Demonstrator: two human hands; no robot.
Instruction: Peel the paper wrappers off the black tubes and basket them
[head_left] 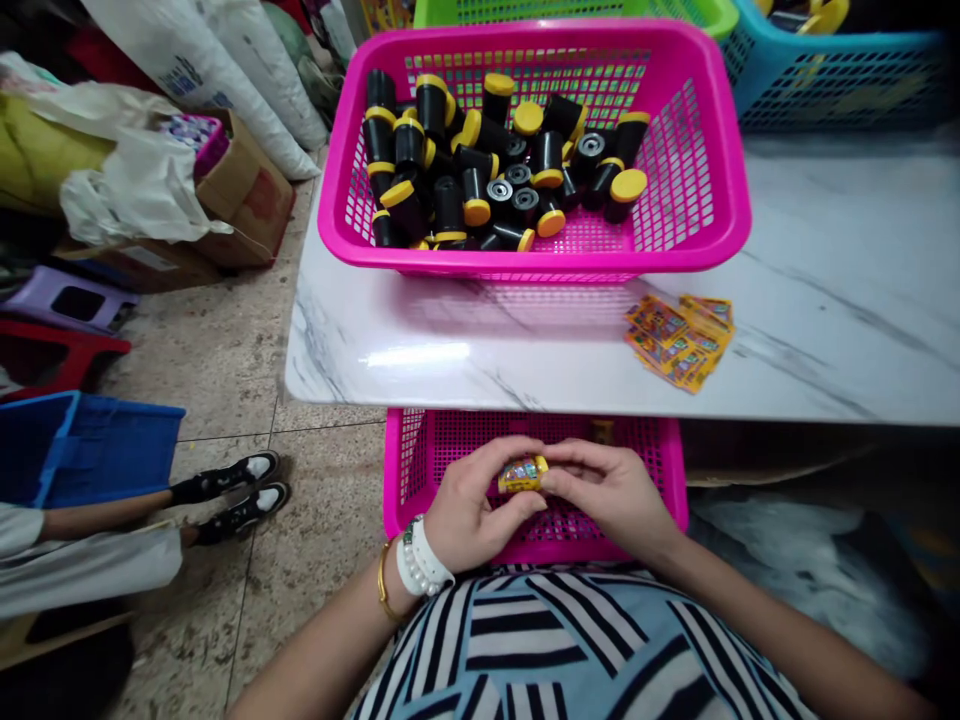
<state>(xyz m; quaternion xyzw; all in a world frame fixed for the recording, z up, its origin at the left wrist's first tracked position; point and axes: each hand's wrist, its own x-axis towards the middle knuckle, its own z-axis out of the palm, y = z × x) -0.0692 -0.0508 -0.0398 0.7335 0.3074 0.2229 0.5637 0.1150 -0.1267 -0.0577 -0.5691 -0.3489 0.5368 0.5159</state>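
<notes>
Between my two hands, over a pink basket (397,480) on my lap side of the table, is a small canister (523,474) with a colourful yellow label round it. My left hand (480,505) curls round its left side, thumb below and fingers above. At its right end, the fingertips of my right hand (607,490) pinch the yellow edge. A larger pink basket (525,262) on the table holds several black canisters (448,205) with yellow caps. Loose orange printed labels (681,340) lie overlapping near the table's front edge.
The white marbled table (825,300) spans the front and right. Behind are a green basket (570,10) and a blue basket (847,80). On the left floor stand a cardboard box (247,195), a blue crate (105,450) and stools; a person's legs (112,515) reach in there.
</notes>
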